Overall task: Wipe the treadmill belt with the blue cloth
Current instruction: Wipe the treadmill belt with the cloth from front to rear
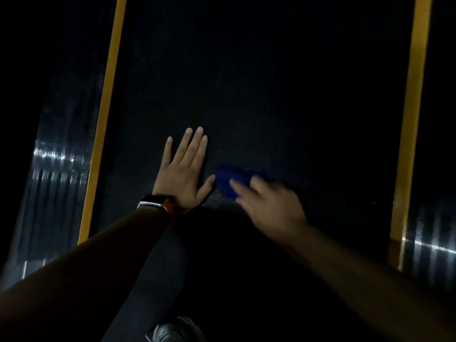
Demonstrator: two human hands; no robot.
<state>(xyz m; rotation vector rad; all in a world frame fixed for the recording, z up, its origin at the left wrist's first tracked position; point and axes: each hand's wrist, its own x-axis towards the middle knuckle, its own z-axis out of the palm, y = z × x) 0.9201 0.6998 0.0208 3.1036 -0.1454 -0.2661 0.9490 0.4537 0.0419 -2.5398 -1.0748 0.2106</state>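
On the treadmill belt [271, 82], left hand [182, 172] flat, spread; right hand [269, 206] presses blue cloth [228, 178].

Crumpled blue cloth [232, 180] lies on dark treadmill belt [271, 82].

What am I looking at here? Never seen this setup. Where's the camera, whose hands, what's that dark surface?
There is no robot. A person wears one camera on the head, looking down at their own hands. The dark surface is a treadmill belt, running between two yellow stripes. The left hand lies flat on the belt, fingers spread, with a watch on the wrist. The right hand is blurred with motion and presses a blue cloth against the belt, so this looks like a wipe in progress. The picture is too dark to tell whether the belt is dirty.
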